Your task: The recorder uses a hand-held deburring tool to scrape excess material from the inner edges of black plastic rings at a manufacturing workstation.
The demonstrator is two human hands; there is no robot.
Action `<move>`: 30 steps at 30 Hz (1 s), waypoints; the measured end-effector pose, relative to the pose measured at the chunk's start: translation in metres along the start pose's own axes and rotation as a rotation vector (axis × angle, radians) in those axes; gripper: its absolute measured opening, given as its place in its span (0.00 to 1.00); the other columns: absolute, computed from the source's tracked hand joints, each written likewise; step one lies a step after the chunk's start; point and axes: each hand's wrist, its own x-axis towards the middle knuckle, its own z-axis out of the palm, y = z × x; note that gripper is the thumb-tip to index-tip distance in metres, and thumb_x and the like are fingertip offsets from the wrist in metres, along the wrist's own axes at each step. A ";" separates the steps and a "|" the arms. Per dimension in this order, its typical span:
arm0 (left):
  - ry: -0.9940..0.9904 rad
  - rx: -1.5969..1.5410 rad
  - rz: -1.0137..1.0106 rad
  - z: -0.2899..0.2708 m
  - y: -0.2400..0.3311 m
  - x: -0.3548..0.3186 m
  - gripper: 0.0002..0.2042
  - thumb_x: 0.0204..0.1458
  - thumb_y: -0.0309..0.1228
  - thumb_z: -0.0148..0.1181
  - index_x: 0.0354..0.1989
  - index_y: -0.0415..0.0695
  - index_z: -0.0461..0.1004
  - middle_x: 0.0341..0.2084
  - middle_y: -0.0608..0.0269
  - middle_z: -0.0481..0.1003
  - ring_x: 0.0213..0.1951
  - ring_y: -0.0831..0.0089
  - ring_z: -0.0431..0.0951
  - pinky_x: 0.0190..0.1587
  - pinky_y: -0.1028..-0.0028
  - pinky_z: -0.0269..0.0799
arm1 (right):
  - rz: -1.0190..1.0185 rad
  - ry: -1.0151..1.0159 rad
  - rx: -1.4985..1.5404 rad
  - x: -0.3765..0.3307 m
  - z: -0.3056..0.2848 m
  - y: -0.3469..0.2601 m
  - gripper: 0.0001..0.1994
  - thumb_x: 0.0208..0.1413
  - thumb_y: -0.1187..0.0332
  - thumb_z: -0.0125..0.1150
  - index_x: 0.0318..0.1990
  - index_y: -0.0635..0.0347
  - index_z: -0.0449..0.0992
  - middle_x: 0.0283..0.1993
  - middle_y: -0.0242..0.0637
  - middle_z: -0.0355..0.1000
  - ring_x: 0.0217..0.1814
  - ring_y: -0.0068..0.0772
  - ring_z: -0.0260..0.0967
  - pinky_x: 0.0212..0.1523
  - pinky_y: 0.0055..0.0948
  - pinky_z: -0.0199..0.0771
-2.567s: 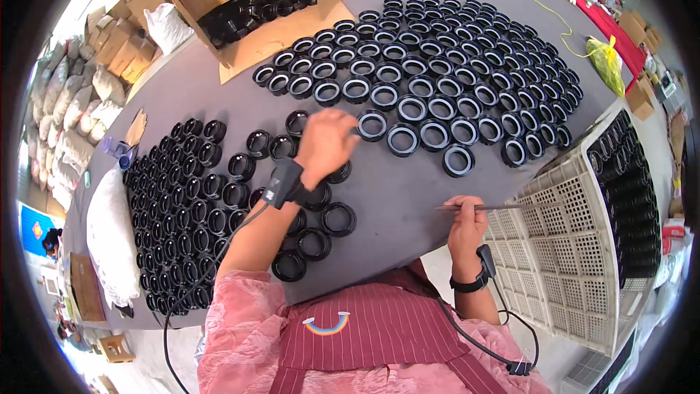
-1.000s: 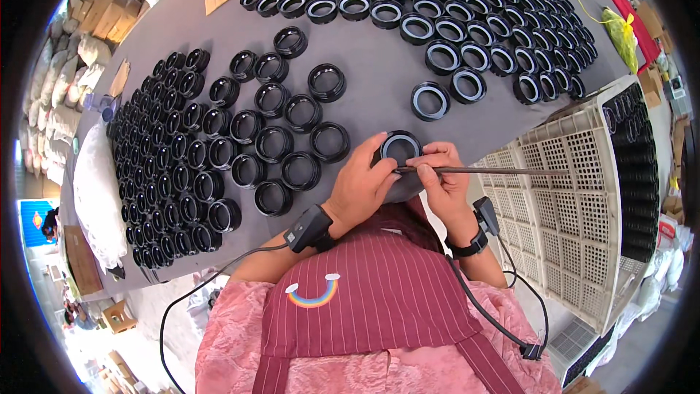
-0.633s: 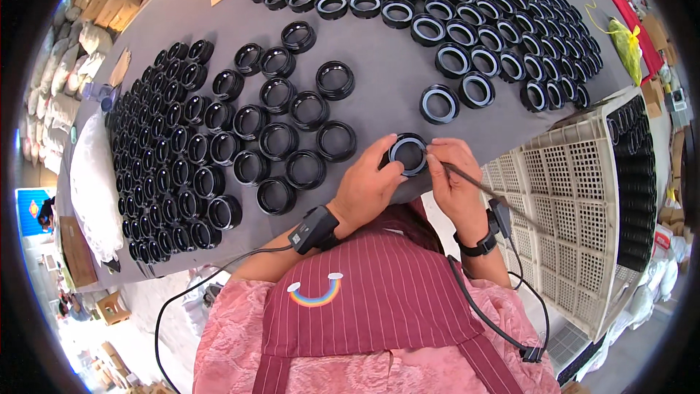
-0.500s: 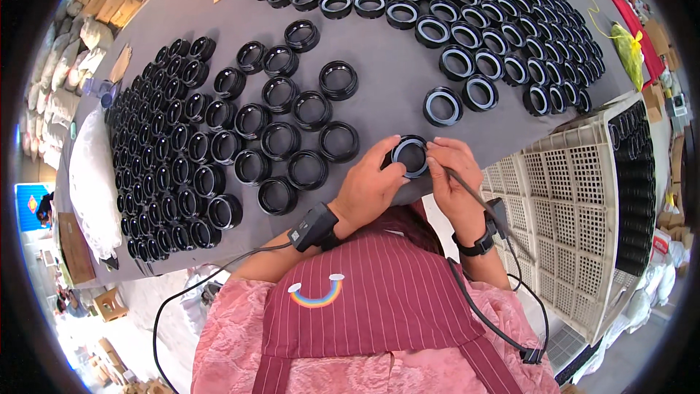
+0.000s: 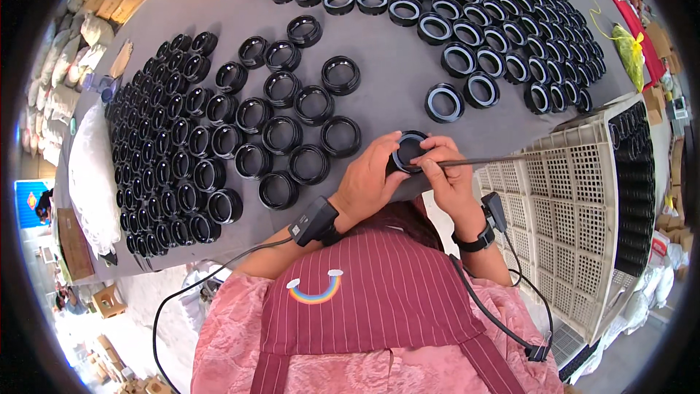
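held ring: we see a black round plastic ring with a pale inner band (image 5: 408,152), lifted close to the chest, just above the near edge of the grey table (image 5: 394,66).
left hand: our left hand (image 5: 368,182) cups the ring from the left; fingers (image 5: 385,147) curl over its upper-left rim, thumb under the lower-left side, closed snugly on it.
right hand: our right hand (image 5: 450,179) sits just right of the ring, fingertips (image 5: 430,155) touching its right rim, pinched shut on a thin dark metal rod (image 5: 477,162).
rod: we see it run roughly level, from the fingers out to the right over the crate; its left tip lies at the ring's right edge, exact contact too small to tell.
ring vs fingers: ring sits between both hands, left fingers wrapped round it, right fingertips beside and on it; open face turned up to the camera.
wrists: black strapped device (image 5: 315,222) on left wrist with a cable; black watch-like band (image 5: 477,239) on right wrist.
left of hands: we see rows of black plastic rings (image 5: 219,146) laid flat on the table, well apart from the held one.
far side: more rings with pale inner bands (image 5: 467,36) fill the upper right.
right: white perforated plastic crate (image 5: 569,197) just beside the right hand, black rings stacked along its far side.
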 end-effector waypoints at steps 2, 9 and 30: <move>-0.009 -0.020 -0.028 0.000 0.002 0.000 0.29 0.47 0.23 0.69 0.58 0.36 0.63 0.58 0.43 0.70 0.58 0.45 0.72 0.60 0.60 0.69 | 0.081 0.022 0.090 -0.003 -0.001 0.009 0.07 0.63 0.72 0.57 0.36 0.62 0.80 0.44 0.40 0.77 0.53 0.37 0.71 0.61 0.42 0.69; 0.072 -0.159 -0.075 -0.001 0.011 0.017 0.33 0.43 0.24 0.70 0.60 0.36 0.63 0.60 0.44 0.67 0.63 0.51 0.68 0.65 0.62 0.63 | 0.397 0.301 0.868 -0.012 0.021 0.007 0.11 0.70 0.64 0.51 0.41 0.63 0.73 0.53 0.48 0.74 0.51 0.34 0.74 0.55 0.37 0.74; -0.282 1.217 -0.101 -0.046 -0.049 0.127 0.34 0.52 0.45 0.65 0.67 0.45 0.65 0.69 0.47 0.61 0.71 0.46 0.55 0.71 0.40 0.43 | 0.142 0.458 0.845 -0.009 -0.008 0.028 0.08 0.70 0.69 0.48 0.41 0.64 0.71 0.45 0.48 0.74 0.53 0.39 0.72 0.62 0.50 0.70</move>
